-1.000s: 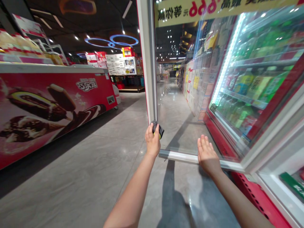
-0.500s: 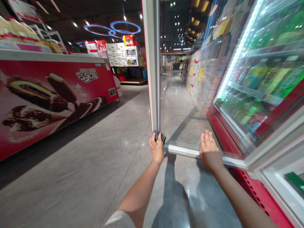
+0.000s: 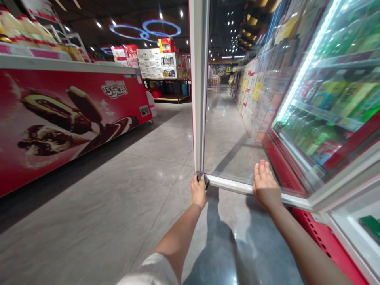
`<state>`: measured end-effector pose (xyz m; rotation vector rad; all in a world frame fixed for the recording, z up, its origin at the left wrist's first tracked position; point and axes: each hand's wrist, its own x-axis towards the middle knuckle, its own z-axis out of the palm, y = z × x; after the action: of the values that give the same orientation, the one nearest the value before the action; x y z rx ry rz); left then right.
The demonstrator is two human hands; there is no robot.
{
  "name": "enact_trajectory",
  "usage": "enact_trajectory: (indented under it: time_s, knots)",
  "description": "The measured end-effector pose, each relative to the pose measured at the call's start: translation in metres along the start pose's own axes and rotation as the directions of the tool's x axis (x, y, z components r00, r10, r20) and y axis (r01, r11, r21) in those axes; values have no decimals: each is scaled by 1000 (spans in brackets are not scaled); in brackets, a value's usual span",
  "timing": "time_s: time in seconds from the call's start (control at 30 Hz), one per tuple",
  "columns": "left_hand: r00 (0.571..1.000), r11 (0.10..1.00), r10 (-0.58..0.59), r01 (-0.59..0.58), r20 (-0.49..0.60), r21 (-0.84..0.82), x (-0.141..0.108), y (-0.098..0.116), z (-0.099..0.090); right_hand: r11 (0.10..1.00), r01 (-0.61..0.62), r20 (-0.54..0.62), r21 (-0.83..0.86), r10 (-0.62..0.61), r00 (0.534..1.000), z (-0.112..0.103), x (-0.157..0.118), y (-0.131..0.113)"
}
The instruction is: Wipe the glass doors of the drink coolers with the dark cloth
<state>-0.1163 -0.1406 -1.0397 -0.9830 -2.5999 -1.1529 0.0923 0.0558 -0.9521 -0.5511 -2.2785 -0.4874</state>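
A glass door (image 3: 234,118) with a white frame stands swung out in front of me. At its lower left corner my left hand (image 3: 198,192) grips a small dark grey and yellow-green tape measure (image 3: 203,179), partly hidden by the fingers. My right hand (image 3: 266,185) lies farther right along the door's bottom rail (image 3: 231,185), fingers stretched out and pointing up against the glass. Its thumb and palm side are out of sight, and I cannot make out a tape blade between the hands.
To the right is a lit drinks cooler (image 3: 329,103) with bottles on its shelves, seen partly through the door. A red ice-cream chest freezer (image 3: 118,107) stands at left. Stacked boxes (image 3: 151,63) sit on a rack behind. The floor (image 3: 118,206) is grey and glossy.
The view has shifted slightly, so the door and freezer appear a little farther right. Both hands keep their places at the door's bottom rail.
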Motion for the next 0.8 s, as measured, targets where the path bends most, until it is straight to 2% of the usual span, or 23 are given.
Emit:
enact_trajectory:
  time_s: [0.17, 0.33, 0.47, 0.6, 0.7, 0.8]
  knots:
    - [1000, 1000, -10, 10, -8, -9, -2, 13, -2, 1000, -7, 0, 4, 7, 1000, -3, 1, 0]
    - [998, 999, -2, -1, -70, -48, 6, 28, -4, 1000, -5, 9, 9, 4, 1000, -5, 0, 1]
    - [991, 996, -53, 43, -121, -80, 7, 56, 13, 1000, -15, 7, 3, 15, 1000, -4, -1, -2]
    - [995, 994, -32, 21, -100, -106, 1, 86, 33, 1000, -8, 13, -7, 8, 1000, -4, -1, -2]
    - [998, 993, 26, -33, -64, -114, 1, 85, 31, 1000, -6, 22, -7, 6, 1000, -4, 0, 0]
    - [996, 994, -22, 13, -81, -106, 8, 69, 18, 1000, -18, 25, 4, 17, 1000, -4, 1, 1]
